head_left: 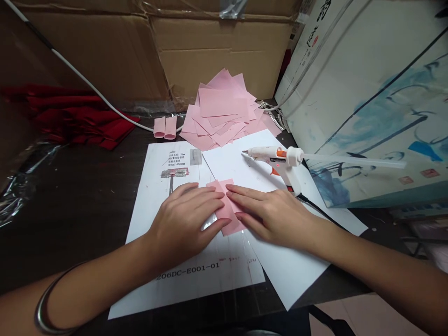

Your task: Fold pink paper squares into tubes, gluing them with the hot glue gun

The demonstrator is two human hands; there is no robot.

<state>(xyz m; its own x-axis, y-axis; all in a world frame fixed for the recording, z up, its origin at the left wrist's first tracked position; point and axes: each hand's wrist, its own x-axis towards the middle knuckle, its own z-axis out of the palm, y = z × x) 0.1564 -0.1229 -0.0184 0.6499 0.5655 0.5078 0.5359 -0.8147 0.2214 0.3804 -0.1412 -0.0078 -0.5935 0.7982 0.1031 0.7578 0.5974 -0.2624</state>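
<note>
A small pink sheet (pixel 231 223), partly folded over, lies on white paper in front of me. The fingertips of my left hand (pixel 189 212) rest on its left part, fingers stretched out. From the other side, my right hand (pixel 271 212) lays straight fingers on its right part. Both hands are flat and hold nothing between the fingers; they cover some of the sheet. Under the left hand is a printed white page (pixel 182 289), overlapped by a second white sheet (pixel 297 275). Just beyond my right hand stands a white glue gun (pixel 292 172) with a glue stick in its back.
Behind the paper is a loose pile of pink sheets (pixel 224 102), with two pink tubes (pixel 165 128) beside it. Red folded material (pixel 73 114) lies at the left. Cardboard (pixel 217 51) closes the back, and a painted box (pixel 378 107) stands at right. A white cable (pixel 84 79) crosses the left.
</note>
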